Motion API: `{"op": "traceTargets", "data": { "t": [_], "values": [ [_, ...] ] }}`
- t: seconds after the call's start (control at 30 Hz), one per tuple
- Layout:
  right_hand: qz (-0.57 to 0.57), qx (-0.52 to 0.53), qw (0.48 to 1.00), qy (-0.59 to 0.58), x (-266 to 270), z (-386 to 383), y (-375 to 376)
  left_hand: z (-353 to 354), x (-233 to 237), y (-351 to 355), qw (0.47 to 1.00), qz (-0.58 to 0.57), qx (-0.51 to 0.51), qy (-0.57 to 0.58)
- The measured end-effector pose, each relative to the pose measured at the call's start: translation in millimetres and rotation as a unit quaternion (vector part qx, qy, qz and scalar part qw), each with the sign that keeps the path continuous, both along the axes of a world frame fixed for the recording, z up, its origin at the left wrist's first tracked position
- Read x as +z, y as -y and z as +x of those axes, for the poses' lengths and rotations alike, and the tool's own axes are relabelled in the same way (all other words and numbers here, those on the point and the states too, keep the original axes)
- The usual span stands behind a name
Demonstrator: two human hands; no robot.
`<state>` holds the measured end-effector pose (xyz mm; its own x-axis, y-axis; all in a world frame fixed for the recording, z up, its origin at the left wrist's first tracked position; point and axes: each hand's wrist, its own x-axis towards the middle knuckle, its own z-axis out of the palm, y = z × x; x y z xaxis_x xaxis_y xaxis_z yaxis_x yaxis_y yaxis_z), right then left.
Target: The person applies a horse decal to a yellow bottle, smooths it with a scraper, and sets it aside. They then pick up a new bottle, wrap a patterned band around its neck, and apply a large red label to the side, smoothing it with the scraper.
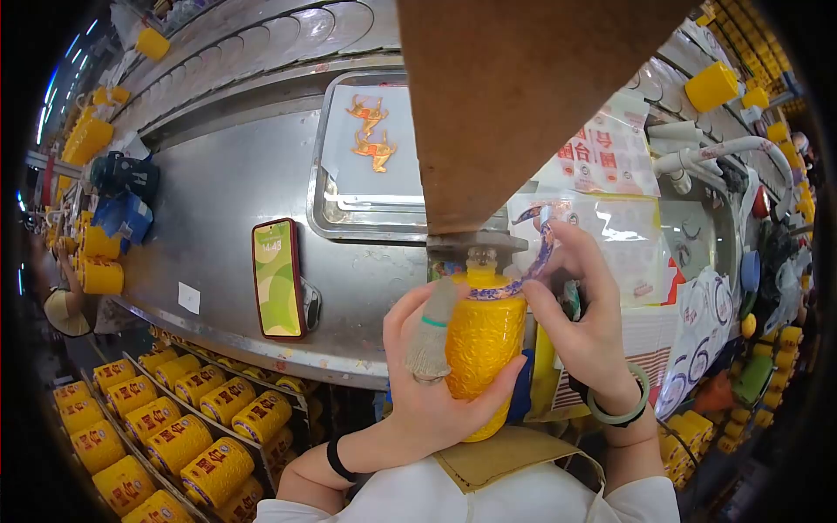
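Note:
A yellow embossed bottle [484, 349] stands upright close to my body, its neck under a metal fitting [478, 244]. My left hand [427, 383] is wrapped round its side, the thumb across the front. A greyish cloth cover with a green band [429, 336] is on one finger of that hand. My right hand [580, 305] pinches a curved blue-and-pink patterned strip [542, 253]. One end of the strip lies along the bottle's shoulder; the other rises free between my fingers.
A brown beam [506, 105] comes down just above the bottle. On the metal table [218, 192] are a phone [277, 279] and a tray [323, 209] with gold-and-red figures [375, 152]. Printed sheets [610, 227] lie to the right. Yellow containers [179, 444] fill racks lower left.

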<state>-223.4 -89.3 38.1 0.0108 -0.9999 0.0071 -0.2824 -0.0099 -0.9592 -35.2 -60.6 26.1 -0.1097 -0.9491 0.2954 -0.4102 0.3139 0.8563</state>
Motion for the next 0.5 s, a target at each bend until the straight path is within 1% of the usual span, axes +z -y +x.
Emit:
{"op": "traceTargets", "data": {
  "t": [0.07, 0.2, 0.3, 0.37, 0.4, 0.47, 0.5],
  "values": [
    [-0.017, 0.001, 1.000, -0.010, -2.8, -0.7, -0.2, 0.8, -1.3, -0.4, 1.000, 0.000, -0.014, 0.016],
    [-0.007, 0.003, 1.000, -0.006, -2.3, -1.1, -0.4, -0.2, -2.3, -1.5, 1.000, 0.007, -0.010, 0.004],
    [-0.002, -0.006, 1.000, -0.012, -2.2, -1.5, 1.0, -0.6, 0.8, -0.4, 1.000, 0.005, -0.012, 0.021],
    [0.076, -0.017, 0.997, -0.006, -8.2, -8.9, 0.4, 0.6, 1.6, 1.2, 0.999, -0.003, -0.017, 0.029],
    [0.076, -0.018, 0.997, -0.006, -11.0, -12.2, -0.8, 1.1, 1.6, 1.6, 0.999, -0.003, -0.018, 0.029],
    [0.069, -0.068, 0.988, -0.119, -15.0, -17.3, -4.1, 1.6, 0.9, 1.9, 0.999, -0.003, -0.021, 0.035],
    [0.070, -0.068, 0.988, -0.120, -14.8, -16.8, -5.5, 2.5, 0.5, 1.7, 0.999, -0.002, -0.021, 0.035]
  ]
}}
